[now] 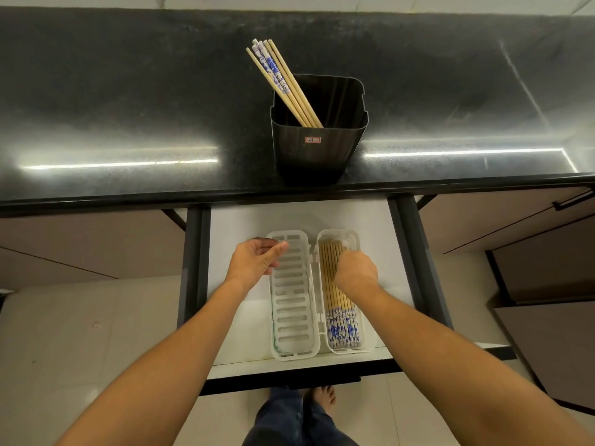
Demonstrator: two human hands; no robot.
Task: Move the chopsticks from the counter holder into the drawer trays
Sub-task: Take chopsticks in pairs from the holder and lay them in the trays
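A black holder (317,149) stands on the dark counter (128,107) with several chopsticks (283,82) leaning to its upper left, blue-and-white ends up. Below, the open drawer (231,226) holds two white slotted trays. The left tray (294,304) holds no chopsticks. The right tray (365,339) holds several chopsticks (341,320), patterned ends toward me. My left hand (257,262) rests at the left tray's upper left edge, fingers loosely curled, holding nothing. My right hand (355,273) is closed over the chopsticks in the right tray; its fingertips are hidden.
Dark drawer rails (193,268) run along both sides of the drawer, and its black front edge (283,383) faces me. Cabinet fronts (515,220) lie to either side. My legs and a bare foot (322,397) stand on the tiled floor below.
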